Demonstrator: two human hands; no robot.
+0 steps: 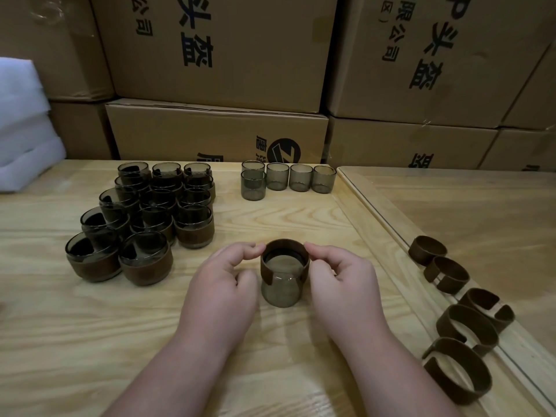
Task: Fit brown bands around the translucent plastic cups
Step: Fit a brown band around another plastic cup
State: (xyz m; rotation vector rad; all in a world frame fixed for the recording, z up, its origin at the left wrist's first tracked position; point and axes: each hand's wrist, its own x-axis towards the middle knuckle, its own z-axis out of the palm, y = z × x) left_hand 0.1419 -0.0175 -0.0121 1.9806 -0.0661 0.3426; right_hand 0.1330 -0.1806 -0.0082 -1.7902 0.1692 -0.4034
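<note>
A translucent grey cup [281, 291] stands upright on the wooden table [90, 326] in front of me. A brown band [284, 260] sits around its upper part, above the rim. My left hand [222, 293] pinches the band's left edge with thumb and fingertips. My right hand [343, 284] pinches its right edge the same way. Several bare cups [288, 177] stand in a row at the back. Several loose brown bands [457, 314] lie along the right side.
A cluster of several banded cups [144, 224] is stacked at the left. Cardboard boxes [216, 55] form a wall behind the table. White foam [24, 121] lies at the far left. A raised wooden ledge [376, 218] runs diagonally on the right.
</note>
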